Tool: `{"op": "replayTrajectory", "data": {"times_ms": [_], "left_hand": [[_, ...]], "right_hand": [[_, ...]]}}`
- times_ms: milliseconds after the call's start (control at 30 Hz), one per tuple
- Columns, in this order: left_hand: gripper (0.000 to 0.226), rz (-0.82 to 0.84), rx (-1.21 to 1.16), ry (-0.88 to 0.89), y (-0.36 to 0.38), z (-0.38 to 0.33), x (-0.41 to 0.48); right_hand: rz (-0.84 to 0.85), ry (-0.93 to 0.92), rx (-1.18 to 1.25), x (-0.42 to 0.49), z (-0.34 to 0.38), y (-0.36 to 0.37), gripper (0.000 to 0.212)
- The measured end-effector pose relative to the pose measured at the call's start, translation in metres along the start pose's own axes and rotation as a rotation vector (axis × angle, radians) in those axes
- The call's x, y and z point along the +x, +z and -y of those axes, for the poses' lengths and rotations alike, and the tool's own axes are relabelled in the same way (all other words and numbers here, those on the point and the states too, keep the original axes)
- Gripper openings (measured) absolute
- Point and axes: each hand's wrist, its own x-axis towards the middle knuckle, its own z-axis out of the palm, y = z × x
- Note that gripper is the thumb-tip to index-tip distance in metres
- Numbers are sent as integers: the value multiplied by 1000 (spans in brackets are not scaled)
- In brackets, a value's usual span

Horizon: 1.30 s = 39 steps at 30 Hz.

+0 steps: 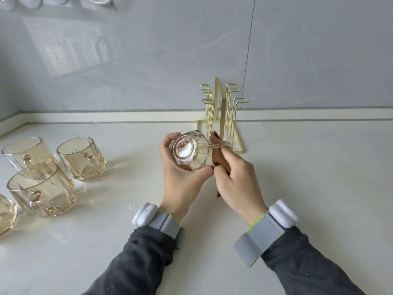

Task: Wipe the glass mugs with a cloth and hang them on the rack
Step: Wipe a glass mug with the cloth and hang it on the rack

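Where the glass mug (191, 152) is being held: above the white counter (297, 177), just in front of the gold wire rack (221, 116), tipped so its thick base is facing the camera and its handle is pointing right.
Left hand (180, 179): curling fingers and thumb round the mug's body, gripping it from the left and underneath.
Right hand (234, 179): clutching a brown cloth (219, 160) against the mug's right side, fingers closed on the fabric; the index finger seems to be passing through the handle (the glass loop is lying across it).
Waiting mugs: three amber-tinted mugs (81, 157) are standing upright in a cluster at the counter's left, well apart from the rack; a fourth mug (6, 211) is being cut off by the frame edge.
Rack position: standing upright at the counter's back, near the grey wall (148, 60).
Wrists: grey bands (163, 220) carrying white pods are wrapping both, above dark sleeves (138, 262).
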Motion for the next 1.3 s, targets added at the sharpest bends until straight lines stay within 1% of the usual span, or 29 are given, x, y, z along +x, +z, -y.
{"op": "replayTrajectory", "data": {"times_ms": [67,167,233,367,500,600,700,800,833,933,967,1000,1100,1200,1300], "left_hand": [[88,13,26,16,1,0,0],[89,11,20,24,0,1,2],[88,-1,9,10,0,0,2],[83,-12,-52,-34,1,-4,1],[84,-70,-134,-96,-2,-4,5],[83,-98,-163,-118,-2,-4,7],[80,-97,-135,-109,-3,-4,7],[83,-46,-76,-79,-2,-2,3],[85,-22,-47,-66,-1,-2,1],[85,22,36,-21,0,-1,-1],[85,21,41,-19,0,-1,-1],[84,17,44,-21,1,-2,-1],[86,-11,17,-37,1,-6,-1],[83,-46,-23,-68,0,-6,1],[83,-89,-69,-119,-2,-3,5]], "right_hand": [[19,46,19,1,-3,-2,53],[32,71,55,1,-3,-3,53],[-1,31,62,0,-1,-1,49],[-40,-64,51,-1,1,0,57],[-19,-170,-26,-3,0,2,62],[-1,-197,-75,-4,0,3,65],[-6,-190,-97,-4,0,3,67],[-23,-112,-44,-2,0,2,62],[-28,-75,-14,-1,0,0,57],[-46,-1,24,1,0,-2,27],[-43,8,26,2,0,-2,24],[-38,8,32,2,0,-2,25],[-48,-25,24,2,-1,-1,40],[-45,-81,22,0,0,0,54],[-28,-113,27,-1,-2,2,60]]}}
